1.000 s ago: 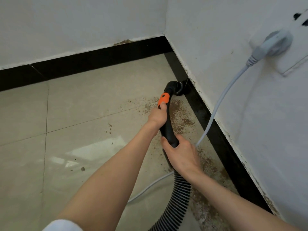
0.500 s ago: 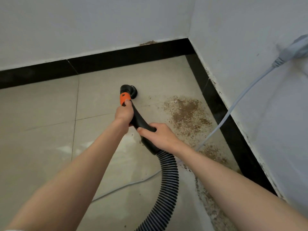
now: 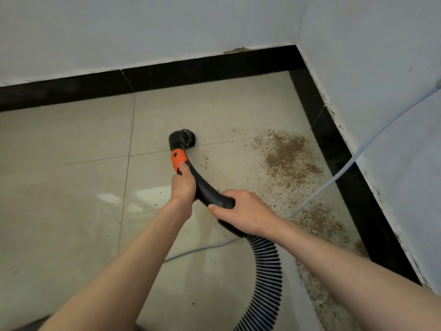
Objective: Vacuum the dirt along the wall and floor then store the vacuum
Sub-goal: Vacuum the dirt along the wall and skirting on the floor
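The black vacuum nozzle [image 3: 182, 138] rests on the beige tile floor [image 3: 71, 187], well left of the right wall. An orange switch [image 3: 177, 159] sits just behind it on the curved black handle [image 3: 207, 191]. My left hand [image 3: 183, 183] grips the handle right below the switch, thumb touching the orange part. My right hand [image 3: 245, 212] grips the handle's lower end, where the ribbed hose [image 3: 265, 278] begins. Brown dirt [image 3: 286, 156] lies in a patch to the nozzle's right, and more dirt [image 3: 319, 225] runs along the right baseboard.
Black baseboard [image 3: 334, 144] lines the white right wall [image 3: 381, 80] and the back wall. A pale power cord [image 3: 343, 170] hangs from the right wall, crosses the dirt and runs under my arms over the floor.
The nozzle swung away from the right baseboard to the open floor on the left, uncovering the dirt patch. Both hands kept their grip. The camera view shifted left; the plug left the view.
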Available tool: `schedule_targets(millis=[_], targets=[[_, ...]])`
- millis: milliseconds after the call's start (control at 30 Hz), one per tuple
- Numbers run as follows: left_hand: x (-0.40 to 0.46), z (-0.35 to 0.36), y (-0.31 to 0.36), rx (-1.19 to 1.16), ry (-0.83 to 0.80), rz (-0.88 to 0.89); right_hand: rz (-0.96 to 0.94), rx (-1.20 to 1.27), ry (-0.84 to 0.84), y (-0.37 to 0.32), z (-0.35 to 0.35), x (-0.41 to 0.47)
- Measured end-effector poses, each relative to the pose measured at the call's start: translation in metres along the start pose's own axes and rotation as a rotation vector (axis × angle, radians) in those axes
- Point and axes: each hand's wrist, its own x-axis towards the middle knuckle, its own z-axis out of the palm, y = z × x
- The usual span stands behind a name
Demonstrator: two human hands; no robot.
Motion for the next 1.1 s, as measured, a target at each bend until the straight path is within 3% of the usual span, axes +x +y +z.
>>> schedule_targets(millis=[333,1100], targets=[[-0.007,0.043,-0.004,-0.002,-0.142,0.000,0.081,-0.060,0.081,0.021,-0.022,-0.017],[-0.032,0.157,0.002,0.333,-0.476,0.067,0.325,-0.034,0.381,0.070,-0.052,-0.049]])
